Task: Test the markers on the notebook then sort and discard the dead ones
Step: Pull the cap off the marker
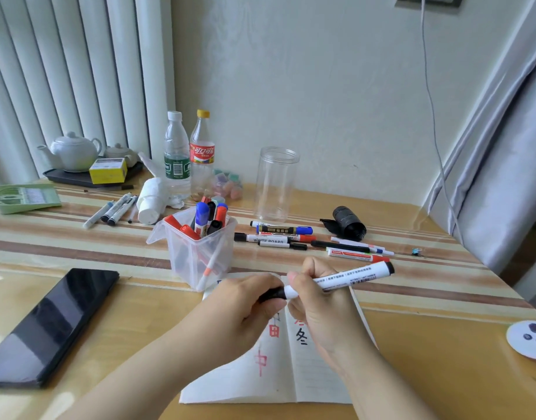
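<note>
An open notebook with red and black test marks lies at the table's front. Above it my right hand grips the white barrel of a black marker, which points up to the right. My left hand pinches the marker's black cap at its near end. A clear plastic tub behind the notebook holds several markers, blue, red and black. More markers lie loose in a row to its right, and another few lie at the back left.
A black phone lies at the front left. An empty clear jar, two bottles, a black bag roll, a teapot tray and a green tray stand at the back. A white disc sits at the right edge.
</note>
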`<state>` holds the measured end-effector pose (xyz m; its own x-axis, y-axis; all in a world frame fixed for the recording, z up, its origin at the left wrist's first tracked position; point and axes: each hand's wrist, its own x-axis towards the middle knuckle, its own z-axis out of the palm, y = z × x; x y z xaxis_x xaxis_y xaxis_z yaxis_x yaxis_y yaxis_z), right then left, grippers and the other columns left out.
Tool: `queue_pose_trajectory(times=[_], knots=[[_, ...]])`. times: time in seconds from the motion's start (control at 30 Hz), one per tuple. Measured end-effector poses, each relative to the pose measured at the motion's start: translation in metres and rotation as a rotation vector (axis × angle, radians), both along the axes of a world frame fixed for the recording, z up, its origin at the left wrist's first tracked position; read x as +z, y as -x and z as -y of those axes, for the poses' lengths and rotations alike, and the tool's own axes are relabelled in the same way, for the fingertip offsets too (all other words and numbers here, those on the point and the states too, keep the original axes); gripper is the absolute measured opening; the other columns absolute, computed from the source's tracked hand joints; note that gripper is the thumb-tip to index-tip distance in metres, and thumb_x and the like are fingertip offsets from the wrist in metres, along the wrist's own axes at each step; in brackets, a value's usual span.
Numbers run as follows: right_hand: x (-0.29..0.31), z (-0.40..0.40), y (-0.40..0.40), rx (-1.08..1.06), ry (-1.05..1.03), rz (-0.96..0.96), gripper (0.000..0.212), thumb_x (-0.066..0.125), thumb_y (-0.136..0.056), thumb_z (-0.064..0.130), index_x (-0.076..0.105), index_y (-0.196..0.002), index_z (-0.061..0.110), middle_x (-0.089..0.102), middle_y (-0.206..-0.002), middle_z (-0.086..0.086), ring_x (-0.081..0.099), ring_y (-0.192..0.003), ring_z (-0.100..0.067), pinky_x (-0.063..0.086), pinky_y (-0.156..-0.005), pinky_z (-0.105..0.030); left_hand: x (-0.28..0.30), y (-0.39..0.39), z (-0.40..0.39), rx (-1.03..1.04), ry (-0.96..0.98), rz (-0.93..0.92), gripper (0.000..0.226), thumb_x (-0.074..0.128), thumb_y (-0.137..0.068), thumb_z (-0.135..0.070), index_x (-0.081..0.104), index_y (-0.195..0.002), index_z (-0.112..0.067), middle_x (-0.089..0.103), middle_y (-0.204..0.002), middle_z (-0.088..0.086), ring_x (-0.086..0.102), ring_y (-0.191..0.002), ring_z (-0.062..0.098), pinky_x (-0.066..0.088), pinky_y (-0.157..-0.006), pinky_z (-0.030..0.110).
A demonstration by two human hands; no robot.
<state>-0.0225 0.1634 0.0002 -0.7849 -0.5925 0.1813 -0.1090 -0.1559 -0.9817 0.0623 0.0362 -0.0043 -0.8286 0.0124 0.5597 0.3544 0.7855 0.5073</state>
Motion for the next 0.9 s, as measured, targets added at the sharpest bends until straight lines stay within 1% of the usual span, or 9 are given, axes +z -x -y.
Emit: queue_pose_trajectory(times=[0.07,0.13,0.2,0.33,0.43,0.53,0.67,0.77,0.9], knots=[[0.003,0.017,-0.001,0.018,-0.008,0.066,0.036,0.068,-0.08,0.024,0.045,-0.052,0.023,0.033,-0.046,0.008,0.032,-0.044,-0.009,0.03,-0.051,-0.024,-0.001,-0.004,0.01,0.078,-0.051,-0.028,0.021,0.047,-0.087,-0.038,0.053,-0.097,-0.021,0.055,-0.064,-0.014,0.05,-0.059,0.005,0.038,-0.054,0.013],[0.012,0.039,-0.002,0.049,0.015,0.135,0.031,0.073,-0.076,0.029,0.049,-0.057,0.021,0.036,-0.045,0.009,0.034,-0.043,-0.008,0.033,-0.049,-0.021,0.0,-0.01,0.02,0.177,-0.164,-0.058,0.013,0.052,-0.085,-0.033,0.046,-0.095,-0.028,0.062,-0.067,-0.008,0.054,-0.06,0.012,0.044,-0.057,0.021],[0.026,0.063,-0.005,0.093,0.041,0.209,0.031,0.071,-0.067,0.036,0.048,-0.064,0.016,0.043,-0.047,0.007,0.038,-0.044,-0.008,0.034,-0.05,-0.02,0.007,-0.017,0.031,0.298,-0.257,-0.135,0.012,0.058,-0.085,-0.024,0.048,-0.09,-0.028,0.064,-0.074,-0.009,0.058,-0.066,0.013,0.048,-0.063,0.022],[0.046,0.095,-0.014,0.174,-0.028,0.233,0.029,0.058,-0.088,0.038,0.062,-0.073,0.013,0.057,-0.056,0.002,0.043,-0.047,-0.007,0.035,-0.055,-0.022,0.037,-0.034,0.064,0.504,-0.397,-0.331,0.008,0.063,-0.081,-0.023,0.057,-0.085,-0.028,0.065,-0.081,-0.01,0.062,-0.076,0.005,0.049,-0.071,0.014],[0.049,0.098,-0.016,0.159,-0.045,0.212,0.03,0.052,-0.092,0.039,0.063,-0.085,0.012,0.057,-0.058,0.0,0.042,-0.049,-0.009,0.035,-0.056,-0.024,0.064,-0.045,0.092,0.643,-0.395,-0.393,0.01,0.065,-0.083,-0.014,0.061,-0.089,-0.022,0.067,-0.085,-0.008,0.064,-0.08,0.009,0.049,-0.075,0.021],[0.044,0.092,-0.013,0.094,-0.051,0.216,0.027,0.051,-0.094,0.034,0.062,-0.092,0.009,0.054,-0.056,0.001,0.041,-0.049,-0.011,0.036,-0.052,-0.023,0.077,-0.045,0.11,0.76,-0.36,-0.335,0.014,0.064,-0.083,-0.015,0.06,-0.09,-0.026,0.066,-0.083,-0.009,0.063,-0.08,0.01,0.046,-0.073,0.02],[0.038,0.079,-0.005,0.017,-0.102,0.159,0.03,0.051,-0.095,0.032,0.061,-0.095,0.004,0.054,-0.057,0.001,0.041,-0.051,-0.011,0.036,-0.055,-0.024,0.07,-0.028,0.115,0.776,-0.279,-0.153,0.02,0.063,-0.083,-0.018,0.051,-0.096,-0.026,0.065,-0.082,-0.006,0.064,-0.074,0.012,0.046,-0.062,0.021],[0.036,0.068,0.0,-0.016,-0.11,0.143,0.026,0.049,-0.096,0.028,0.06,-0.092,0.005,0.053,-0.059,-0.002,0.041,-0.05,-0.011,0.036,-0.053,-0.023,0.061,-0.019,0.111,0.762,-0.192,-0.08,0.018,0.061,-0.086,-0.018,0.049,-0.098,-0.019,0.06,-0.082,-0.005,0.062,-0.076,0.016,0.047,-0.064,0.029],[0.032,0.057,0.007,-0.063,-0.131,0.116,0.022,0.05,-0.096,0.026,0.061,-0.085,0.01,0.053,-0.059,-0.001,0.041,-0.051,-0.013,0.036,-0.056,-0.025,0.061,-0.012,0.111,0.744,-0.142,-0.119,0.019,0.062,-0.086,-0.02,0.055,-0.103,-0.016,0.067,-0.089,0.003,0.062,-0.085,0.019,0.052,-0.074,0.035]])
